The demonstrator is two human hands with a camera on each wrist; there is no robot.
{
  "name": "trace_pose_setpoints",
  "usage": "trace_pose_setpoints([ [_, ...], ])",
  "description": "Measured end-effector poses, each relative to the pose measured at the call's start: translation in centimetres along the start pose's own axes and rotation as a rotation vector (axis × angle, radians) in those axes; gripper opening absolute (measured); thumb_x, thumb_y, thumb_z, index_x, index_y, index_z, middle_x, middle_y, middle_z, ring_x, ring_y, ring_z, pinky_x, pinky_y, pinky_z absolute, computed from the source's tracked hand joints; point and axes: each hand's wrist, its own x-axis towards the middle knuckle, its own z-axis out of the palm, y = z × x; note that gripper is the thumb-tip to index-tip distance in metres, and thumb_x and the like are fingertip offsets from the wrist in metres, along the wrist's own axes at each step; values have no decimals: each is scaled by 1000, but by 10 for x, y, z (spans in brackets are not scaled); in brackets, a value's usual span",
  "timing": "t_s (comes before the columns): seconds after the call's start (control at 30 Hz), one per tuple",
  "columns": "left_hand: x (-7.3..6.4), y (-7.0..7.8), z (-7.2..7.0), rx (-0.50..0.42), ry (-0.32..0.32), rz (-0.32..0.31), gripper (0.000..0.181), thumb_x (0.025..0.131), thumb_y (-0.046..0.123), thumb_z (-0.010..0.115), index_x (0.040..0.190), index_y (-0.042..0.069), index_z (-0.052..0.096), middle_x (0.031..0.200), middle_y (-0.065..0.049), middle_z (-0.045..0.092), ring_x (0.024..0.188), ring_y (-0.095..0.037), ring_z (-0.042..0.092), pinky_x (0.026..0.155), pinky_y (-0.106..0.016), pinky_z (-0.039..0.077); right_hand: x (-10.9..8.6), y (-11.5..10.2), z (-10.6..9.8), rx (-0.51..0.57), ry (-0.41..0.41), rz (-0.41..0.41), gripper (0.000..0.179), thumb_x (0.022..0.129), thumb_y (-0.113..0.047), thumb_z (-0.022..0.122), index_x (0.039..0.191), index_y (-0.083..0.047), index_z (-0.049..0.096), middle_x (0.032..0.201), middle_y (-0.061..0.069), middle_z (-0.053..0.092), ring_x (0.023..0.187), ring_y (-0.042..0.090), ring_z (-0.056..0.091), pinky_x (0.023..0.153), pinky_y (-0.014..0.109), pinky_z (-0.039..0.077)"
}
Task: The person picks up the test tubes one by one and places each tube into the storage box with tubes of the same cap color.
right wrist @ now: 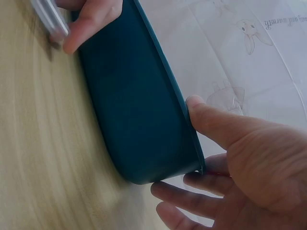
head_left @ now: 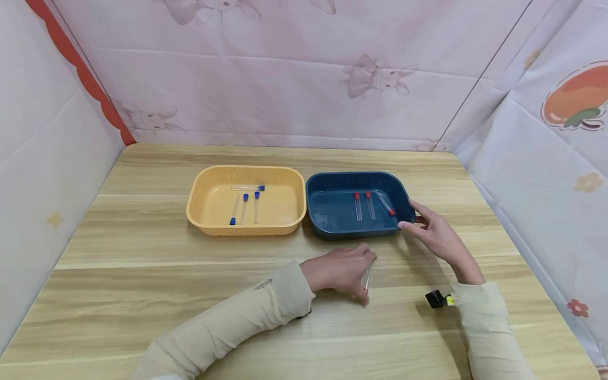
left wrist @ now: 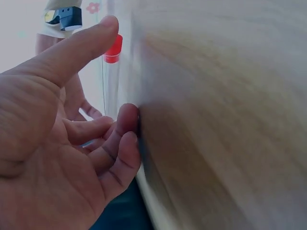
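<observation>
My left hand (head_left: 339,269) is low over the table in front of the dark blue tray (head_left: 353,232). Its thumb and fingertips pinch a clear test tube (head_left: 368,276) by the ends, the red cap (left wrist: 113,51) beside the thumb tip. At the tray's right end, my right hand (head_left: 442,240) grips the rim, with the thumb (right wrist: 204,112) on the edge and fingers against the outer wall. Inside this tray lie red-capped test tubes (head_left: 370,206), two side by side and one slanted.
A yellow tray (head_left: 247,230) stands left of the dark blue one, nearly against it. Several blue-capped test tubes (head_left: 244,208) lie in it. Printed cloth walls (head_left: 285,100) rise behind and beside the wooden table (head_left: 142,253).
</observation>
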Motion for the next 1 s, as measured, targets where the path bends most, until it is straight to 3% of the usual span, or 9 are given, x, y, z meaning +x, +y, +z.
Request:
trace_pose_setpoints([
  [0.27, -7, 2, -7, -71, 12, 43, 92, 82, 50, 87, 151, 6, 46, 136, -2, 48, 103, -11, 55, 97, -21, 49, 0, 1, 1, -4, 1, -5, 74, 102, -25, 69, 159, 3, 32, 154, 33, 42, 115, 41, 62, 77, 9, 48],
  [0.5, -15, 1, -17, -114, 74, 102, 92, 82, 51, 86, 151, 5, 46, 129, 0, 47, 104, -9, 51, 93, -15, 46, 0, 0, 0, 9, 2, -11, 74, 102, -24, 69, 159, 4, 32, 154, 33, 42, 117, 43, 62, 77, 8, 47],
  [0.73, -22, -2, -32, -178, 133, 143, 92, 82, 49, 87, 151, 4, 45, 136, -4, 48, 109, -9, 52, 96, -16, 46, 0, 2, 0, 3, 10, -24, 73, 102, -22, 69, 159, 5, 32, 153, 33, 42, 116, 43, 63, 77, 7, 48],
  [1.0, -29, -6, -56, -202, 203, 124, 94, 83, 54, 84, 153, 7, 44, 144, -2, 46, 121, -12, 51, 104, -22, 47, 2, 3, 1, 4, 10, -33, 73, 102, -22, 69, 159, 5, 32, 152, 33, 44, 113, 41, 63, 77, 8, 48],
])
